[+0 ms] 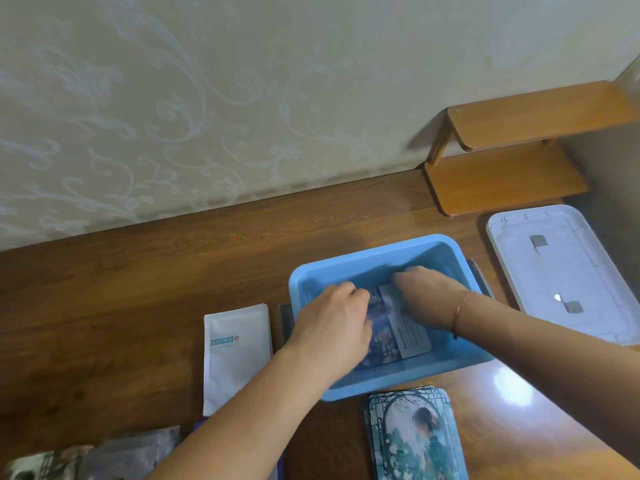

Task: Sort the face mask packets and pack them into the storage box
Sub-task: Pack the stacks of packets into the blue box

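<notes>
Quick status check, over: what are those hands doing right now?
Left hand and right hand both in blue storage box, pressing dark packets down. White packets wait outside. Nothing blocking.
</notes>
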Motion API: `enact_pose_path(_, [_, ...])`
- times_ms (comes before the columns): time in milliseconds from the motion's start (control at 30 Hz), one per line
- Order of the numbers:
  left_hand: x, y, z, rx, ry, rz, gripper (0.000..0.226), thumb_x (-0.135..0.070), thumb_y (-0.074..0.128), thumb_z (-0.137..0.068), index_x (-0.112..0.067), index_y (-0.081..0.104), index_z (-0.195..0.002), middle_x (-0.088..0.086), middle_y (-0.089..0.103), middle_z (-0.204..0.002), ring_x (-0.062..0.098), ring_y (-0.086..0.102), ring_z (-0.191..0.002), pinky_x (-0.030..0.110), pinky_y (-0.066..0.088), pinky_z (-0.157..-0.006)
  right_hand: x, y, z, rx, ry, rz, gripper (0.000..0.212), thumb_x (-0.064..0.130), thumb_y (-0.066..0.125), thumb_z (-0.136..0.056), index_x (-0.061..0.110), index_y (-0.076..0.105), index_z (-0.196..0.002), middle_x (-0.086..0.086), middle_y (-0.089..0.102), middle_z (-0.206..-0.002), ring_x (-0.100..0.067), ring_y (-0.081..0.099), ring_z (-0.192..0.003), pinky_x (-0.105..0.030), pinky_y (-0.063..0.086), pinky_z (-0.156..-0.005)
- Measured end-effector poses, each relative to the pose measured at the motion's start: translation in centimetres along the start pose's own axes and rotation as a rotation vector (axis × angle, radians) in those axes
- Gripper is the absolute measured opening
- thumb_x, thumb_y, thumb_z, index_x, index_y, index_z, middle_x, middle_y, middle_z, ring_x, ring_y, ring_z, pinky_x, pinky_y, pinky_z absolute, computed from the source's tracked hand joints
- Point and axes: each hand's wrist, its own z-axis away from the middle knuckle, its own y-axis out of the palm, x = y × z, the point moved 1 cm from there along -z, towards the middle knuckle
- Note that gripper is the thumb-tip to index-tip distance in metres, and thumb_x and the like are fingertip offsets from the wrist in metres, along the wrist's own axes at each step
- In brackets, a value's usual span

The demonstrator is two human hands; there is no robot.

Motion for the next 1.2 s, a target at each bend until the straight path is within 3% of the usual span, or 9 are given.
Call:
enact_pose_path(167, [0.4, 3.0, -3.3, 0.324, -0.137, -0.225, 0.045, -0.023, 0.061, -0.094, -0.006, 0.045, -0.132, 0.014, 0.050, -0.125, 0.032, 0.046, -0.117, 0.040, 0.044, -0.089, 0.8, 0.6, 0.0, 0.013, 0.013, -0.028, 0.021, 0.013, 0.049, -0.092, 0.012, 0.054, -0.113, -0.011, 0.056, -0.113, -0.030, 0.061, -0.102, -0.039, 0.053, -0.081])
enact_pose_path(467, [1.3, 3.9, -3.3, 0.341, -0.089, -0.297, 0.055, -0.014, 0.067, -0.088, -0.014, 0.041, -0.136, 0.011, 0.044, -0.129, 0.032, 0.047, -0.116, 0.043, 0.044, -0.092, 0.6, 1.3, 0.6, 0.043, -0.006, 0.011, 0.026, 0.015, 0.046, -0.096, 0.013, 0.057, -0.119, -0.012, 0.057, -0.117, -0.028, 0.063, -0.103, -0.036, 0.054, -0.085])
enact_pose_path(600, [-0.1, 2.4, -2.1, 0.326, -0.074, -0.405, 0.060, -0.017, 0.065, -0.090, -0.011, 0.036, -0.143, 0.014, 0.047, -0.132, 0.034, 0.049, -0.118, 0.041, 0.045, -0.092, 0.7, -0.6, 2.9, -0.001, 0.022, -0.084, 0.026, 0.021, 0.057, -0.092, 0.013, 0.057, -0.117, -0.012, 0.059, -0.118, -0.029, 0.063, -0.105, -0.037, 0.053, -0.086])
enact_pose_path(667, [-0.7, 1.0, -0.6, 0.156, 0.023, -0.332, 0.048, -0.022, 0.061, -0.092, -0.013, 0.045, -0.136, 0.010, 0.053, -0.126, 0.032, 0.054, -0.114, 0.041, 0.048, -0.087, 0.1, -2.1, 5.9, -0.186, 0.015, -0.253, 0.037, 0.030, 0.065, -0.089, 0.017, 0.058, -0.123, -0.005, 0.064, -0.116, -0.022, 0.063, -0.103, -0.035, 0.053, -0.087])
enact_pose_path(767, [-2.7, -0.4, 3.6, -0.290, 0.383, 0.054, 0.021, -0.015, 0.060, -0.090, -0.010, 0.067, -0.110, 0.005, 0.066, -0.098, 0.027, 0.064, -0.087, 0.036, 0.053, -0.070, -0.1, -3.4, 13.1, -0.746, 0.039, -0.663, 0.028, 0.023, 0.070, -0.085, 0.018, 0.067, -0.113, 0.006, 0.071, -0.092, -0.007, 0.065, -0.082, -0.015, 0.051, -0.075])
enact_pose_path(867, [-5.6, 1.9, 8.3, -0.345, 0.781, 0.108, 0.010, -0.010, 0.063, -0.089, -0.015, 0.071, -0.094, 0.002, 0.062, -0.083, 0.021, 0.053, -0.070, 0.028, 0.044, -0.064, 0.2, 1.4, 17.7, -1.014, 0.313, -0.847, 0.013, 0.011, 0.069, -0.084, 0.021, 0.068, -0.091, 0.013, 0.069, -0.074, -0.011, 0.066, -0.070, -0.015, 0.050, -0.067])
enact_pose_path(933, [-5.8, 6.0, 10.2, -0.172, 0.874, -0.021, 0.007, -0.021, 0.061, -0.090, -0.025, 0.067, -0.090, -0.004, 0.059, -0.083, 0.017, 0.050, -0.071, 0.027, 0.043, -0.060, 0.7, 6.9, 18.7, -0.892, 0.527, -0.940, 0.015, 0.011, 0.070, -0.084, 0.024, 0.067, -0.090, 0.013, 0.069, -0.075, -0.010, 0.068, -0.071, -0.024, 0.054, -0.066])
enact_pose_path(1067, [-3.2, 12.5, 12.3, 0.180, 0.503, -0.047, 0.043, -0.055, 0.075, -0.066, -0.033, 0.062, -0.100, -0.010, 0.051, -0.113, 0.011, 0.057, -0.092, 0.027, 0.055, -0.063, 2.6, 15.6, 19.7, -0.296, 0.747, -0.924, 0.028, 0.032, 0.070, -0.085, 0.021, 0.068, -0.111, 0.007, 0.072, -0.105, -0.011, 0.067, -0.090, -0.020, 0.047, -0.076])
enact_pose_path(1200, [-2.9, 14.6, 13.7, 0.298, 0.300, -0.020, 0.063, -0.046, 0.062, -0.087, -0.035, 0.034, -0.141, -0.005, 0.012, -0.152, 0.026, 0.037, -0.127, 0.041, 0.044, -0.099, 4.7, 17.8, 19.9, -0.183, 0.782, -0.901, 0.024, 0.044, 0.060, -0.088, 0.031, 0.065, -0.108, 0.012, 0.066, -0.098, -0.012, 0.064, -0.090, -0.026, 0.051, -0.071])
